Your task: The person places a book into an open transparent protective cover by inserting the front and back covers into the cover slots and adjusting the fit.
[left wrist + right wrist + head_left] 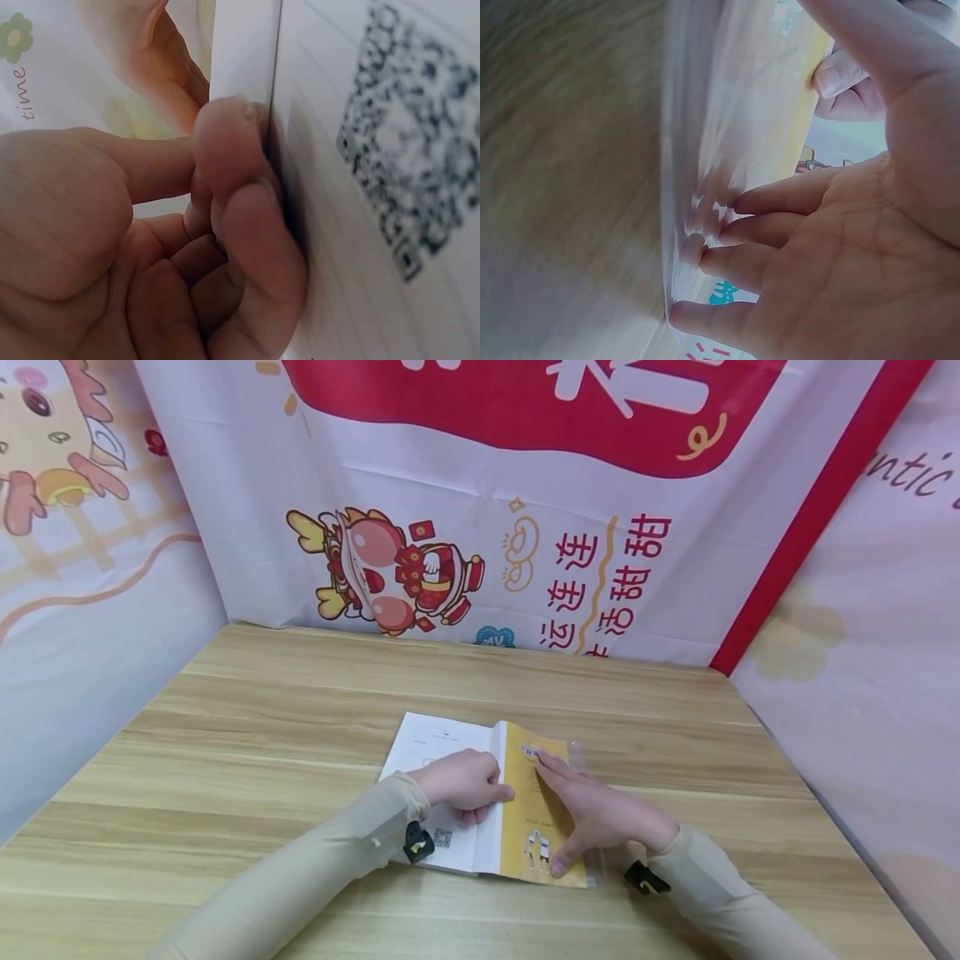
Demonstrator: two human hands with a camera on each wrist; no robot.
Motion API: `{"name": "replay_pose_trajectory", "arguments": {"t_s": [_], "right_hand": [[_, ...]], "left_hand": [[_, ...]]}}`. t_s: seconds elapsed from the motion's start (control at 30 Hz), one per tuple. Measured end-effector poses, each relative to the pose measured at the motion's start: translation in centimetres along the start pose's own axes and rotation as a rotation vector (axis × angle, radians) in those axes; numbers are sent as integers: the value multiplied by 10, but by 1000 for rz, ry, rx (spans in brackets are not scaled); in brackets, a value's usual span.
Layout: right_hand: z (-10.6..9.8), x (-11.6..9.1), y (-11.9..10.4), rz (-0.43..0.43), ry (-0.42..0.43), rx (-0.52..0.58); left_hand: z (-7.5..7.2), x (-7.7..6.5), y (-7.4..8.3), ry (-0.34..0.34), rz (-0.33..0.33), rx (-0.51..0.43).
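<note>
An open book lies on the table, with a white page on the left and a yellow cover flap on the right. A white strip runs between them. Clear plastic edges the flap's outer side. My left hand rests at the fold, fingers curled and thumb lying toward the yellow side; its curled fingers touch the paper beside a QR code. With fingers extended, my right hand rests on the yellow flap, its fingertips touching the plastic in the right wrist view.
The wood-grain table spreads around the book. A printed cloth with a cartoon dragon hangs behind it, and patterned cloths stand at both sides.
</note>
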State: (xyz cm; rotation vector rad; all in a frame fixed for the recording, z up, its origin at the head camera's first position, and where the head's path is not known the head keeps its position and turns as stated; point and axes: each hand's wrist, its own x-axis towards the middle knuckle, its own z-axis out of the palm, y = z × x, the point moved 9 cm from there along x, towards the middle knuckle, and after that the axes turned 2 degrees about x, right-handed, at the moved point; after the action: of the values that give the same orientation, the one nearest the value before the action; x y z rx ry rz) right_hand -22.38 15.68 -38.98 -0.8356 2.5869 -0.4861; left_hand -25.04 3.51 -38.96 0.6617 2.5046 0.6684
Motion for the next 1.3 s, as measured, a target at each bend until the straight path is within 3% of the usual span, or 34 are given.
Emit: {"name": "replay_pose_trajectory", "arguments": {"t_s": [1.0, 1.3], "right_hand": [[1, 0, 0, -1, -4, 3], [-1, -4, 1, 16, 3, 35]], "left_hand": [[1, -1, 4, 14, -12, 45], [-6, -3, -7, -21, -18, -108]]}}
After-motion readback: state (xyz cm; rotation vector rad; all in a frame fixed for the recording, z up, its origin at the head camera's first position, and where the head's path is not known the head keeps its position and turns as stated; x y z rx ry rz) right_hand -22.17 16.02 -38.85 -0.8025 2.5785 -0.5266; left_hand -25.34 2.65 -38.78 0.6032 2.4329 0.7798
